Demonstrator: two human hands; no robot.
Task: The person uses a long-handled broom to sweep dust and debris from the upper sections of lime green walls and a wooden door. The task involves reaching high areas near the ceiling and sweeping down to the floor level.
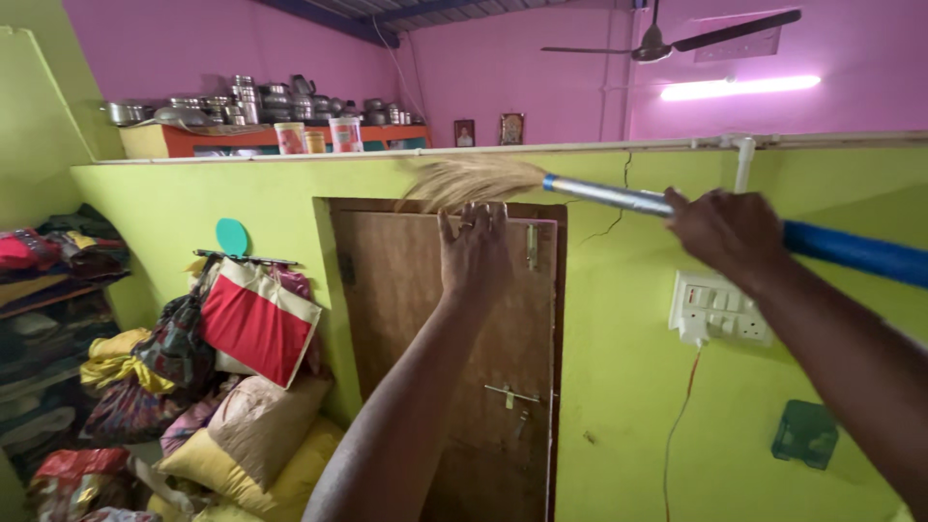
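My right hand (727,232) grips the blue and silver handle of a broom (619,196). The broom's straw head lies against the top of a brown wooden door (406,309) and the green wall above it. My left hand (474,253) presses flat on the upper part of the door, fingers apart, just under the straw. A ring shows on one finger. The door is closed, with a metal latch low down and a bolt near its top right corner.
Bags, sacks and cloth bundles (232,387) are heaped left of the door. A switch board (717,309) with a red wire sits right of it. Steel vessels and jars (261,101) stand on the ledge above. A ceiling fan (667,41) hangs overhead.
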